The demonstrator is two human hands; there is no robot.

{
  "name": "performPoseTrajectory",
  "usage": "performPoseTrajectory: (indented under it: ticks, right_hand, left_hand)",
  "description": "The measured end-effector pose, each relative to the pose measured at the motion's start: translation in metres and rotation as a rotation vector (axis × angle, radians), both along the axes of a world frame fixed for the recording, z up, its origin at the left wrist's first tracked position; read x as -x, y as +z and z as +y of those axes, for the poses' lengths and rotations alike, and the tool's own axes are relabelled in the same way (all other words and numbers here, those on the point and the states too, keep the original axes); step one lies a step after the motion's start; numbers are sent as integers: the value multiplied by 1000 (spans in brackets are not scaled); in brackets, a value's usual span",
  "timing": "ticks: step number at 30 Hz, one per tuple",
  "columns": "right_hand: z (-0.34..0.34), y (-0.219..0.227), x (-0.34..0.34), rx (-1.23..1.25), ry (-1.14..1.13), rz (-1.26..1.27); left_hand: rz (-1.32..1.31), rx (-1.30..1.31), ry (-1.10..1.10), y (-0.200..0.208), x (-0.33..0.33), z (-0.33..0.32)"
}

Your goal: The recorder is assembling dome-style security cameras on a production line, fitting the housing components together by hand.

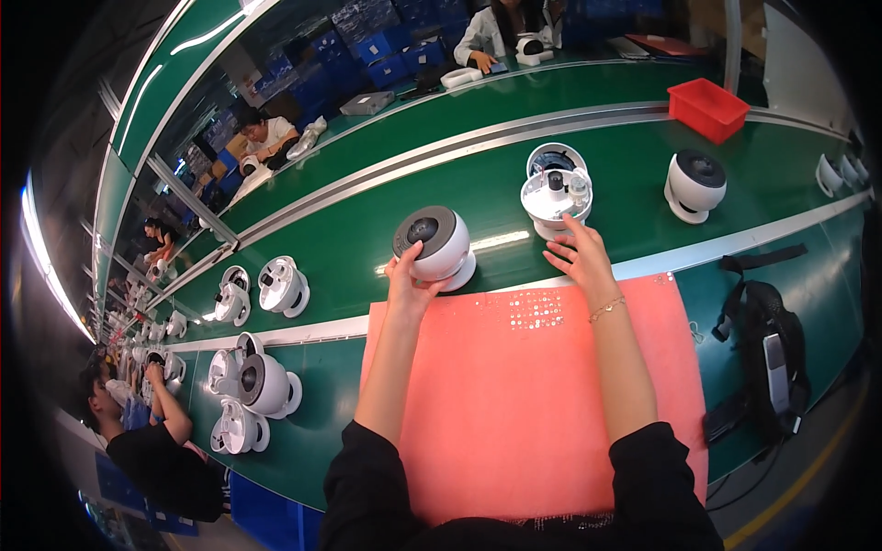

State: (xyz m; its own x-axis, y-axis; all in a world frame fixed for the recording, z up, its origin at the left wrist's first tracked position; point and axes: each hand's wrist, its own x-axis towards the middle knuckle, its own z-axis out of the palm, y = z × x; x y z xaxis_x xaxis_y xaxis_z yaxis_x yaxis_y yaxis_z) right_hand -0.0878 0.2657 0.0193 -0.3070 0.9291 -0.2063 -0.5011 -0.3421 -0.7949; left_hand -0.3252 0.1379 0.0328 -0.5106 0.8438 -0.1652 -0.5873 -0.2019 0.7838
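A white ball-shaped camera with a dark round front stands on its base on the green belt, just past the pink mat. My left hand grips its left side, fingers against the dark face and thumb low near the base. To the right, an opened camera sits with its white inner parts showing and its dark-lined half-shell tipped up behind. My right hand is at the near edge of this opened camera, fingers spread and holding nothing; whether a fingertip touches it I cannot tell.
The pink mat carries several small round metal bits. A closed camera, a red bin and a black strap pouch lie rightward. Leftward are opened cameras, a camera cluster and a co-worker. Others work across the belt.
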Motion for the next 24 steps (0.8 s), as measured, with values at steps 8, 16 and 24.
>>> performPoseTrajectory:
  ticks: [8, 16, 24]
  right_hand:
    - [12, -6, 16, 140, 66, 270]
    - [45, -16, -17, -19, -131, 231]
    - [27, 19, -20, -164, -223, 16]
  left_hand:
    - [70, 64, 91, -15, -14, 10]
    - [48, 114, -55, -5, -9, 20]
    - [208, 158, -184, -11, 8, 24]
